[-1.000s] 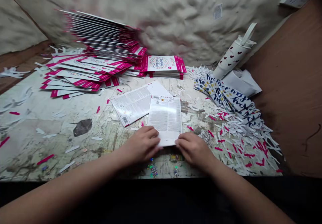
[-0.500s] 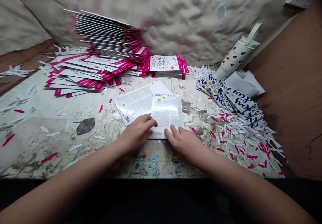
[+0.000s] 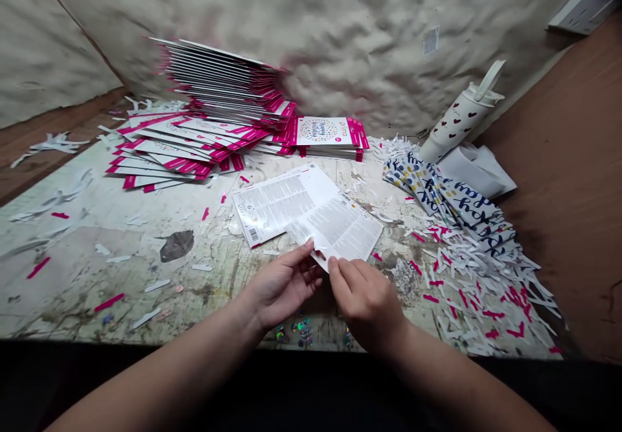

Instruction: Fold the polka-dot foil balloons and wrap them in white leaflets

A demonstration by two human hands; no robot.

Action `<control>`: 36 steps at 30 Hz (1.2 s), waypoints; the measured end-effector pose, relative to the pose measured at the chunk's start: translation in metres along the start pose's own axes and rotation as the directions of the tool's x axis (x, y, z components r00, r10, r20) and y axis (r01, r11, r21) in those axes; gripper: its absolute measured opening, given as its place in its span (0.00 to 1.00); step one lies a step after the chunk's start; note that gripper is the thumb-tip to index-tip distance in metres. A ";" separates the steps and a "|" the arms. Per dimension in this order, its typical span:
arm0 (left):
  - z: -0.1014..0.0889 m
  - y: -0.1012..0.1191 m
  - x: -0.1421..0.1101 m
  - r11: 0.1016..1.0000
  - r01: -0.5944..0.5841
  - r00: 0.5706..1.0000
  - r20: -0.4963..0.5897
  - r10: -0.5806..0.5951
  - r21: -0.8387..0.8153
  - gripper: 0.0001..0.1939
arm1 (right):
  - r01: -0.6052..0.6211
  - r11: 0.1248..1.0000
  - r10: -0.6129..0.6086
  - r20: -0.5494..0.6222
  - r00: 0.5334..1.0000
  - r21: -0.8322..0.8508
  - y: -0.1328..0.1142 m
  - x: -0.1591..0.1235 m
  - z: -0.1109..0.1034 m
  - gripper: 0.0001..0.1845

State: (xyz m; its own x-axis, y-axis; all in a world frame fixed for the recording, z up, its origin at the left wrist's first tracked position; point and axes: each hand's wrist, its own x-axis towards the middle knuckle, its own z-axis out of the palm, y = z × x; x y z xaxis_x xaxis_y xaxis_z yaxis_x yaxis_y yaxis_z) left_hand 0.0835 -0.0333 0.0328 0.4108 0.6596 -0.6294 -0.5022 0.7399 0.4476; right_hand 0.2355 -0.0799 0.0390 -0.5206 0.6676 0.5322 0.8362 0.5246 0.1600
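Observation:
A printed white card packet (image 3: 343,228), text side up, lies turned at an angle in front of me, its near edge raised in my fingers. My left hand (image 3: 284,283) pinches the near left edge between thumb and fingers, palm partly upward, beside a small slot in the card. On the near right corner my right hand (image 3: 369,296) is closed, thumb and forefinger pressed on it. Behind and to the left rests a second white packet (image 3: 272,202) with printed text and a barcode, partly covered by the first one.
Pink-edged packets stand in a tall stack (image 3: 223,82) at the back left, beside a shorter pile (image 3: 330,135). At the right are a heart-patterned tumbler (image 3: 451,121), folded patterned banners (image 3: 451,192) and paper scraps (image 3: 471,276). Shiny confetti (image 3: 302,333) lies near the front edge.
Both hands were flat near the packet's near edge half a second ago; now they grip that edge. The packet has rotated, its far end swinging right, and its near edge has lifted.

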 end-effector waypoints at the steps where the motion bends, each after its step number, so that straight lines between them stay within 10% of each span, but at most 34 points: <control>1: 0.001 0.001 0.000 1.000 -0.020 1.000 0.021 0.020 0.011 0.05 | -0.021 0.999 0.020 0.021 1.000 0.047 0.002 0.000 -0.001 0.10; 5: 0.000 0.008 -0.002 0.893 -0.269 0.962 0.143 0.231 0.361 0.09 | -0.223 0.858 0.187 0.123 0.975 0.462 0.018 0.003 -0.002 0.19; 12: 0.006 0.005 -0.004 0.731 -0.367 0.928 0.279 0.246 0.575 0.14 | -0.184 0.655 0.236 0.033 0.971 0.733 0.034 0.015 0.010 0.09; 16: 0.010 0.004 0.004 0.602 -0.471 0.880 0.292 0.376 0.645 0.14 | -0.271 0.567 -0.034 0.351 0.936 0.777 0.049 0.009 -0.016 0.08; 19: 0.019 0.016 0.004 0.340 -0.517 0.816 0.332 0.474 0.785 0.10 | -0.298 0.718 -0.096 0.513 0.853 0.629 0.068 0.003 -0.043 0.07; 23: 0.045 0.037 -0.014 -0.164 -0.592 0.715 0.608 0.346 0.789 0.04 | -0.420 0.779 0.395 0.155 0.905 0.466 0.095 0.011 -0.059 0.26; 26: 0.062 0.054 -0.027 -0.215 -0.742 0.556 0.762 0.333 0.635 0.15 | -0.373 0.502 0.475 0.111 0.873 0.780 0.105 0.026 -0.050 0.17; 29: 0.064 0.077 -0.032 -0.176 -0.813 0.437 0.782 0.444 0.555 0.20 | -0.168 0.175 0.681 0.003 0.732 0.970 0.105 0.039 -0.033 0.08; 31: 0.061 0.101 -0.034 -0.377 -0.770 0.339 0.830 0.442 0.515 0.11 | -0.122 0.080 0.738 0.023 0.674 0.989 0.106 0.043 -0.023 0.13; 35: 0.058 0.190 -0.031 -0.850 -0.181 -0.140 0.842 0.520 0.495 0.13 | -0.280 -0.030 0.704 0.219 0.676 0.960 0.114 0.033 -0.006 0.22; 36: 0.057 0.220 -0.026 -0.834 0.002 -0.142 0.826 0.545 0.551 0.15 | -0.320 -0.050 0.700 0.261 0.664 0.946 0.115 0.028 -0.002 0.22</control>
State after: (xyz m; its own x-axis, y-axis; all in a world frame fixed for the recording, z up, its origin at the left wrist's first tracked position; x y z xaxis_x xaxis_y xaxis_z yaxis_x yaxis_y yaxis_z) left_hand 0.0059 0.1198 0.1840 0.2965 0.4190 0.8582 0.8394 -0.5429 -0.0249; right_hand 0.3174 -0.0019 0.0736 0.1948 0.9489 0.2483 -0.0383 0.2604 -0.9647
